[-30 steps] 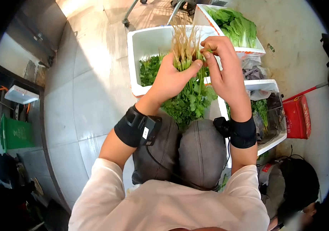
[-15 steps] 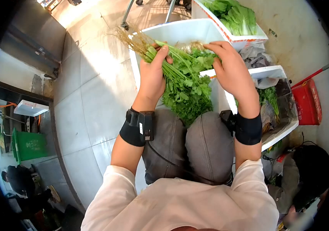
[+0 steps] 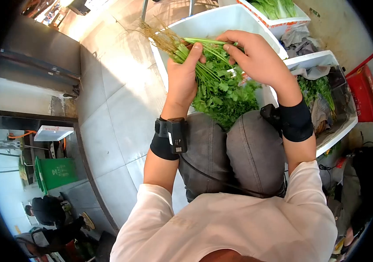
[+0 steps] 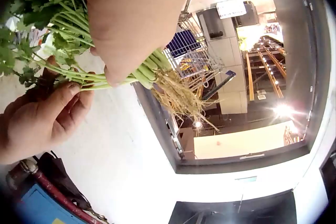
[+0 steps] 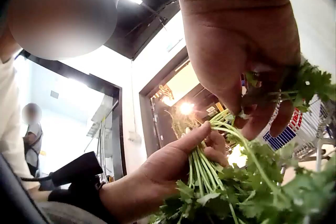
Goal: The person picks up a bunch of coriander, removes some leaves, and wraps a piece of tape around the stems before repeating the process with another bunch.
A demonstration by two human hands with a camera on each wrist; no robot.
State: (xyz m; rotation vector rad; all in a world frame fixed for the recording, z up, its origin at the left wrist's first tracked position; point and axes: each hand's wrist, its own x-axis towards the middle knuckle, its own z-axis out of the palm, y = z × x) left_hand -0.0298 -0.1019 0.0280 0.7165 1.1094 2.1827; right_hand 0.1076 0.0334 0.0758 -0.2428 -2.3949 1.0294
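Note:
A bunch of coriander (image 3: 225, 89) lies across my left hand (image 3: 181, 81), leaves hanging down over my knees. Its pale, stringy roots (image 3: 162, 38) point up and to the left. My left thumb presses over the stems just below the roots, and the fingers curl round them from underneath. On the other side, my right hand (image 3: 258, 59) pinches a few stems (image 4: 94, 79) between thumb and fingers, drawn slightly apart from the bunch. From the right wrist, the left hand (image 5: 163, 169) shows around the gathered stems, with a leafy sprig (image 5: 310, 85) by the right fingers.
Beyond my hands stands a white foam box (image 3: 195, 26). Another box with leafy lettuce (image 3: 276, 8) sits behind it. At the right, a third box (image 3: 341, 126) holds greens and plastic. A red dustpan (image 3: 365, 98) leans at the wall; a green bin (image 3: 58, 172) stands far left.
The bunch has swung from roots upward to roots leftward in my left hand. My right hand, apart from it half a second ago with fingers loose, has come back and pinches stems.

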